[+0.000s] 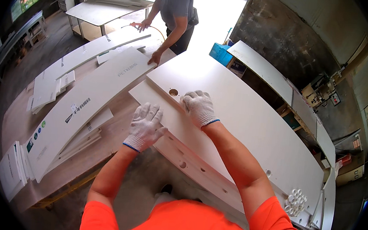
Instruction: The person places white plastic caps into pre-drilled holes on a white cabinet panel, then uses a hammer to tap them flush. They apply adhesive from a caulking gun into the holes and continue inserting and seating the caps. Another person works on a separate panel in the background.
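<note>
My left hand [145, 125], in a white knit glove with a blue cuff, lies with fingers stretched out over the edge of a lower white board [148, 96]. Above that board rests a large white panel [248, 120] with a round hole [173, 92] near its far left corner. Just right of this hole is my right hand [199, 109], gloved alike, its fingers curled together and pressed down at the panel's edge. Whatever those fingers hold, if anything, is hidden. Several small white rings [296, 203] sit in a cluster at the panel's near right end.
Across from me a co-worker [175, 10] touches a long printed board [94, 103] with one hand and holds an orange air gun [137, 25] with the other. More boards [13, 170] are stacked at left. A shelf unit [265, 74] stands at right, beside a blue bin [220, 54].
</note>
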Tool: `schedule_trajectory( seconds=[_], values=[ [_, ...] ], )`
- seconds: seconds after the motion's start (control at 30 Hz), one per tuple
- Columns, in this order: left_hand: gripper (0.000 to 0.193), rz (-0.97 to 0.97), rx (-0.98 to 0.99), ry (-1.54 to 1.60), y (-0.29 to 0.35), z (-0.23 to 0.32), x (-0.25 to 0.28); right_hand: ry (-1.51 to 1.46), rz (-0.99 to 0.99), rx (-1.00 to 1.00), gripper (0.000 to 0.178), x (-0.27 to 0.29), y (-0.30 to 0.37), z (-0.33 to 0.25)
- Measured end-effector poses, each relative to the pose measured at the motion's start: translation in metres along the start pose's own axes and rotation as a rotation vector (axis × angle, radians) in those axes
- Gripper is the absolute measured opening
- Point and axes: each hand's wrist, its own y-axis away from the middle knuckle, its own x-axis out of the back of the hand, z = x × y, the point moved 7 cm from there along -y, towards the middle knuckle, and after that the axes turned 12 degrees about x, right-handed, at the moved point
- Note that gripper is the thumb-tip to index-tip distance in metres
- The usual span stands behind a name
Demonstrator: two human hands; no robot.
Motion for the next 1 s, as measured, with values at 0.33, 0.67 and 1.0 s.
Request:
schedule_trajectory(
  seconds=[0.33, 0.67, 1.0],
  values=[
    [0.087, -0.002, 0.164, 0.118, 0.006, -0.010, -0.016, 0.133, -0.140, 0.125, 0.014, -0.052, -0.059, -0.008],
    [0.088, 0.068, 0.193, 0.144, 0.014, -0.007, -0.017, -0.109, -0.035, -0.152, 0.031, -0.053, -0.035, -0.012],
    [0.094, 0.132, 0.138, 0.167, 0.012, 0.005, -0.024, -0.212, -0.258, -0.314, 0.058, -0.047, -0.020, -0.010]
  ],
)
